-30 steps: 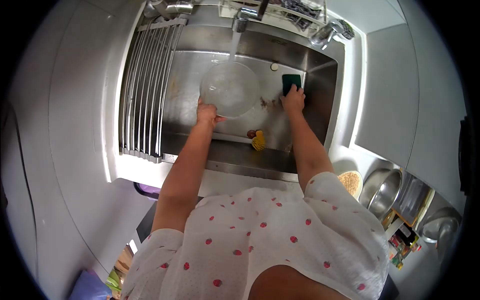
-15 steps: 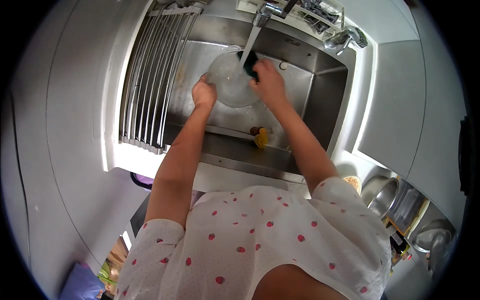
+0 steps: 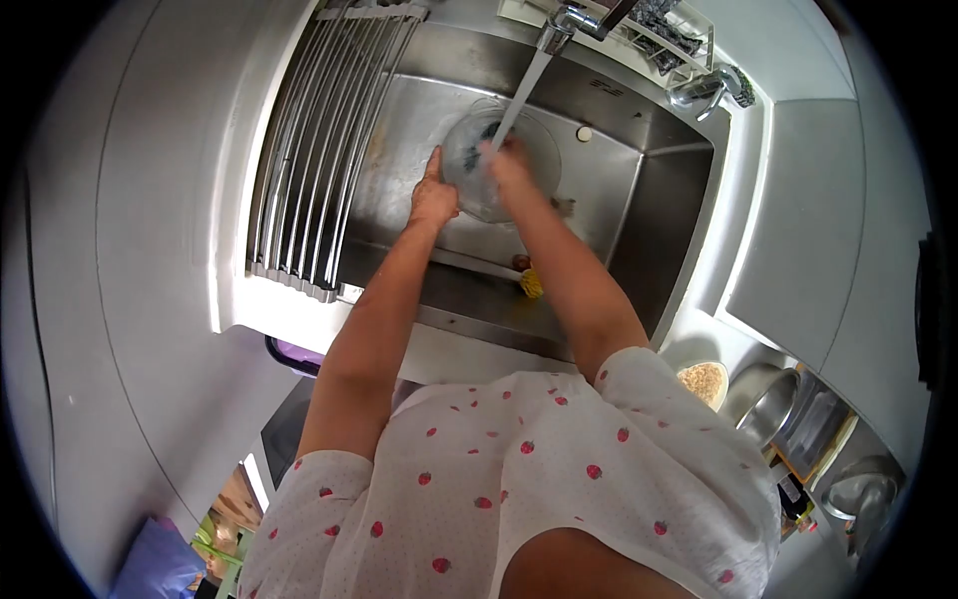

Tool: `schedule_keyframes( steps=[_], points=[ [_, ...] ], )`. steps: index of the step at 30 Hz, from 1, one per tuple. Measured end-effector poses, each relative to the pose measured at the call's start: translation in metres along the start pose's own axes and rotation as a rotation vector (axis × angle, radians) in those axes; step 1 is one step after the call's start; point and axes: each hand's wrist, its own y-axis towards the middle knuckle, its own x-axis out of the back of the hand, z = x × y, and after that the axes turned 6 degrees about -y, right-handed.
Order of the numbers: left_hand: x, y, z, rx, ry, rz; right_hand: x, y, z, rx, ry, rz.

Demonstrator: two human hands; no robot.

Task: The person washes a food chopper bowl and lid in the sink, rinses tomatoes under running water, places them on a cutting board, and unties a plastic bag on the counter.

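Observation:
A clear glass bowl (image 3: pixel 542 160) sits tilted in the steel sink (image 3: pixel 399 110), under water (image 3: pixel 524 90) running from the tap. My left hand (image 3: pixel 434 203) grips the bowl's left edge, its index finger stretched along the side. Inside the bowl, my right hand (image 3: pixel 511 168) presses a dark green scouring pad (image 3: pixel 489 132) to the glass. Motion blurs the right fingers, and the hand and water hide part of the pad.
A tap (image 3: pixel 555 38) reaches over the sink's back edge. A roll-up drying rack (image 3: pixel 324 150) covers the left side. Something yellow (image 3: pixel 531 284) lies near the sink's front, beside a small brown piece (image 3: pixel 521 262). A metal pot (image 3: pixel 766 399) stands at right.
My right hand has moved with the pad from the bowl's right edge into its middle. My left index finger has stretched out. The whole view has shifted slightly.

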Motion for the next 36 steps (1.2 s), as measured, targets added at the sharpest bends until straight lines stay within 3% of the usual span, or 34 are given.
schedule_keyframes(
  steps=[1, 3, 5, 6, 10, 12, 13, 15, 16, 17, 19, 20, 21, 23, 24, 26, 27, 29, 33, 35, 36],
  points=[
    [0.001, -0.001, -0.002, 0.001, -0.01, 0.013, -0.001, 0.007, 0.006, 0.006, 0.149, -0.141],
    [0.002, 0.002, -0.001, 0.002, -0.032, 0.051, -0.01, 0.01, 0.01, 0.015, 0.214, -0.134],
    [0.005, 0.006, 0.001, 0.006, -0.051, 0.091, -0.019, 0.002, 0.008, 0.234, -0.188, 0.054],
    [0.006, 0.006, -0.001, 0.037, -0.07, 0.112, -0.018, -0.004, 0.001, 0.365, -0.23, 0.158],
    [0.007, 0.002, -0.004, 0.063, -0.053, 0.17, 0.005, -0.003, 0.013, 0.304, -0.336, 0.4],
    [0.008, -0.001, -0.008, 0.062, -0.05, 0.167, -0.005, 0.005, 0.034, -0.02, 0.327, -0.005],
    [0.009, -0.002, -0.008, 0.062, -0.041, 0.167, -0.016, 0.005, 0.025, -0.022, 0.331, -0.003],
    [0.011, 0.003, -0.005, 0.047, -0.047, 0.177, -0.031, -0.004, 0.009, 0.153, -0.026, 0.005],
    [0.01, 0.006, -0.003, 0.033, -0.063, 0.185, -0.022, -0.012, 0.006, 0.208, -0.123, 0.184],
    [0.009, 0.007, -0.001, 0.033, -0.066, 0.192, -0.008, -0.013, 0.004, 0.205, -0.127, 0.178],
    [0.01, 0.003, -0.008, 0.073, -0.054, 0.16, 0.024, -0.012, 0.001, 0.132, -0.554, 0.525],
    [0.01, 0.006, -0.008, 0.101, -0.055, 0.195, 0.033, -0.008, 0.007, 0.169, -0.976, 0.545],
    [0.006, 0.006, -0.009, 0.098, -0.059, 0.205, 0.038, -0.008, 0.013, 0.164, -0.981, 0.536],
    [0.001, 0.007, -0.011, 0.228, -0.175, 0.118, 0.041, -0.008, 0.022, 0.568, -1.582, 0.489],
    [0.0, 0.004, -0.013, 0.226, -0.177, 0.119, 0.04, -0.006, 0.024, 0.568, -1.585, 0.487],
    [-0.003, -0.004, -0.013, 0.264, -0.155, 0.325, 0.037, -0.005, 0.026, 1.032, -1.37, 0.138],
    [-0.005, -0.004, -0.013, 0.264, -0.155, 0.323, 0.035, 0.002, 0.031, 1.033, -1.369, 0.138],
    [-0.009, -0.004, -0.011, 0.27, -0.238, 0.274, 0.031, 0.022, 0.043, 1.571, -1.623, 0.318],
    [-0.015, -0.004, -0.006, 0.254, -0.324, 0.237, 0.06, 0.028, 0.04, 1.422, -1.461, 0.078],
    [-0.019, -0.003, -0.006, 0.275, -0.314, 0.195, 0.074, 0.006, 0.043, 1.056, -1.874, 0.204],
    [-0.02, -0.002, -0.008, 0.271, -0.318, 0.2, 0.073, 0.0, 0.037, 1.055, -1.881, 0.2]
  ],
)
